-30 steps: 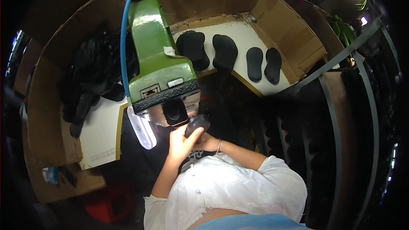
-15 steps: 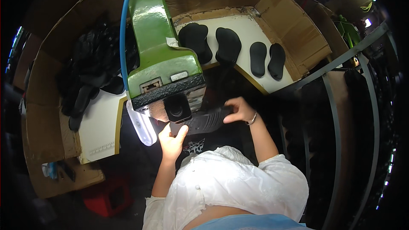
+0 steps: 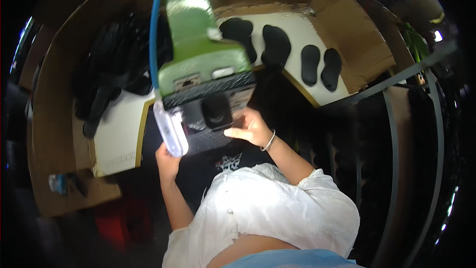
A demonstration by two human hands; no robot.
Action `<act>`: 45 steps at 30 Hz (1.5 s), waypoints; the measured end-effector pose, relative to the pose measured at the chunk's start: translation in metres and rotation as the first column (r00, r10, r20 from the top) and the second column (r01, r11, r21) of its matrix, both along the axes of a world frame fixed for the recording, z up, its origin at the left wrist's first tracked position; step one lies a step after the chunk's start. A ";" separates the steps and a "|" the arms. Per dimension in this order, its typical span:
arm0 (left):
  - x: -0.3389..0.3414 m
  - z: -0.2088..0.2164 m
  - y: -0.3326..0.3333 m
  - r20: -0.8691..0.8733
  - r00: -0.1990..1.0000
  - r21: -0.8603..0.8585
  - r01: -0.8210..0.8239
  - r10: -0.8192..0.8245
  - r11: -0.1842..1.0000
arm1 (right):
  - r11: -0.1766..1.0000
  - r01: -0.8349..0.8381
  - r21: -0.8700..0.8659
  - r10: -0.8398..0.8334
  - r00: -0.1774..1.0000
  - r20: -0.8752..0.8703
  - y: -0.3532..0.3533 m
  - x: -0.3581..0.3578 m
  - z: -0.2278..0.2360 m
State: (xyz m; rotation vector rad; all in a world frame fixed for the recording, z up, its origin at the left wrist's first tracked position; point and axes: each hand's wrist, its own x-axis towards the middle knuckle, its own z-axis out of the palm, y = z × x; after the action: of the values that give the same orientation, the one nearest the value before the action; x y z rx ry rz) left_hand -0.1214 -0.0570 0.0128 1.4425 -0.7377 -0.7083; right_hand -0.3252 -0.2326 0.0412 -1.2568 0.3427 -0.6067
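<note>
A dark, textured shoe sole (image 3: 207,141) spans the gap between my hands, just under the head of a green machine (image 3: 206,64). My right hand (image 3: 250,128) grips its right end, thumb along the near side and fingers partly behind the machine. At the other end, my left hand (image 3: 168,163) is closed, its fingertips tucked behind a lit white lamp (image 3: 172,131); the lamp and machine head hide part of the sole. Several black soles lie on the white tabletop beyond, including a pair of wider ones (image 3: 275,47) and a narrower pair (image 3: 311,64).
A heap of black pieces (image 3: 116,59) covers the left of the white table (image 3: 115,156). Cardboard walls (image 3: 354,37) surround the tabletop. A blue hose (image 3: 153,39) runs down the machine. Metal rails (image 3: 391,134) stand at the right, a red stool (image 3: 121,223) at lower left.
My left hand has moved left to the lamp, and my right hand has come left, close to the machine head. The sole has shifted left with them. The whole view has tilted slightly.
</note>
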 end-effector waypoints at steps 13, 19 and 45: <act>-0.087 0.009 -0.056 -0.186 0.966 -0.152 0.153 -0.180 0.976 | 0.995 0.070 -0.070 -0.074 0.996 -0.057 0.005 0.013 -0.015; -0.098 0.018 -0.061 -0.455 0.880 -0.199 0.052 -0.139 0.979 | 0.926 -0.373 -0.058 0.299 0.818 -0.492 -0.002 -0.041 -0.042; -0.020 -0.042 0.002 -0.060 0.930 0.224 0.367 -0.363 0.903 | 0.849 0.077 -0.523 -0.131 0.989 -0.067 0.005 0.024 0.018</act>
State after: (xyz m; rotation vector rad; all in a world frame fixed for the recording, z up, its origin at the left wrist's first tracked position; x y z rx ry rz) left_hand -0.1413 -0.0553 -0.0292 1.5213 -0.9513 -1.1264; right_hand -0.3015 -0.2277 0.0589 -1.8063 0.3439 -0.7616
